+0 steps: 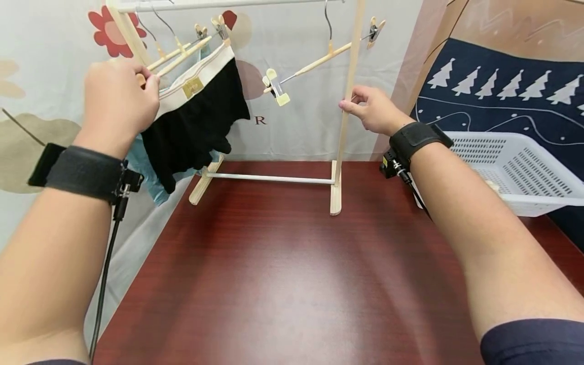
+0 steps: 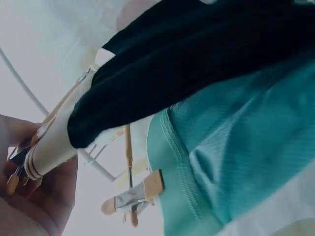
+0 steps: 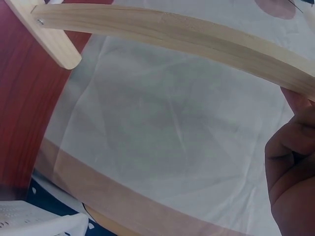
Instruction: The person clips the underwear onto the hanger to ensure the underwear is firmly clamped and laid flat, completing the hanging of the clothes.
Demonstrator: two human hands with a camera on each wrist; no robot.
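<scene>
A white perforated plastic laundry basket [image 1: 511,167] stands on the dark red wooden table [image 1: 283,284] at the right, behind the right forearm; what shows of its inside holds nothing I can make out, though part of it is hidden by the arm.

A small wooden drying rack [image 1: 348,101] with a white top rail stands at the far end of the table. From the rail hang wooden clip hangers. The left one carries a pair of black shorts with a white waistband [image 1: 196,114], clipped along the waistband; its long axis slopes from lower left up to upper right, and the fabric hangs straight down. Just behind it a teal garment [image 1: 150,177] hangs from a second hanger. The left wrist view shows the black fabric lying over the teal one [image 2: 236,147].

The left hand [image 1: 119,99] is curled round the left end of the hanger at the waistband, pinching the clip there [image 2: 29,162].

An empty wooden clip hanger [image 1: 319,58] hangs to the right, sloping the same way, its lower clip toward the left.

The right hand [image 1: 371,109] has its fingers curled against the rack's right upright post [image 3: 197,37], holding it between thumb and fingertips
</scene>
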